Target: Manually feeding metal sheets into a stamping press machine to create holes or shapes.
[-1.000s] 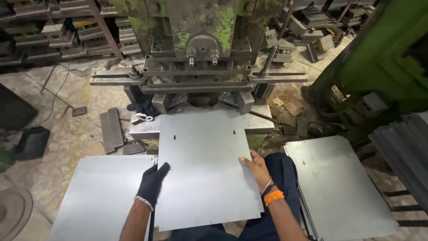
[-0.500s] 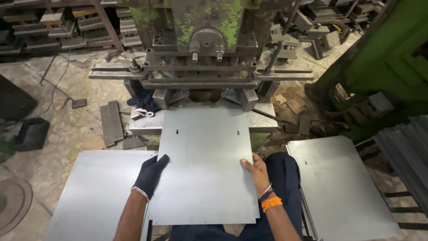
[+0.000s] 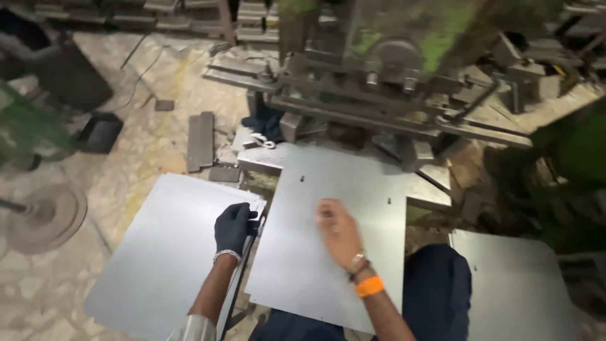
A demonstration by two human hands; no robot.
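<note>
The metal sheet (image 3: 328, 252) lies flat before the green press (image 3: 391, 69), its far edge at the machine bed. The gloved left hand (image 3: 233, 228) grips the sheet's left edge, fingers clenched on it. The bare right hand (image 3: 338, 230) rests flat on top, fingers released. Step in hand appears to be positioning the sheet; the left stack (image 3: 158, 259) sits just beside.

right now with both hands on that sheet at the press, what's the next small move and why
Probably square the metal sheet up. It lies skewed on the press bed. The gloved left hand grips its left edge beside the stack of sheets, and the bare right hand lies flat on top, so a slight turn looks possible.
</note>
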